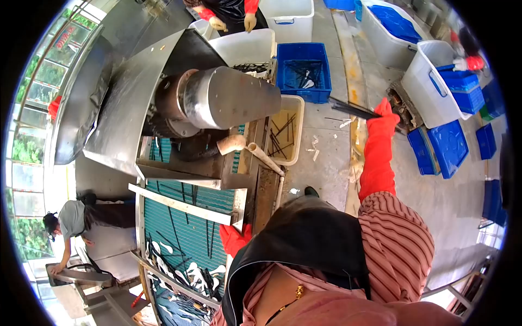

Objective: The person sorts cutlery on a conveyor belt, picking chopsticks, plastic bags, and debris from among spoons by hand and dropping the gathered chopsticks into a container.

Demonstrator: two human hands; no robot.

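My right hand (383,115), in a long red rubber glove, is stretched out to the right and closed around a bundle of long, thin dark sticks (353,110). The sticks point left over the floor. My left hand (235,239), also in a red glove, rests at the near edge of a green mesh conveyor belt (185,217), below a metal bar; its partly visible fingers look spread, with nothing seen in them. On the belt lie several dark sticks (211,238) and a cluster of white, spoon-shaped pieces (196,274).
Ahead is a machine with a big metal motor housing (234,98). Beyond it stand a cream tub (296,130) holding dark sticks and a blue crate (302,51). White bins (429,92) and blue crates are at right. Other people work at the top, far right and lower left.
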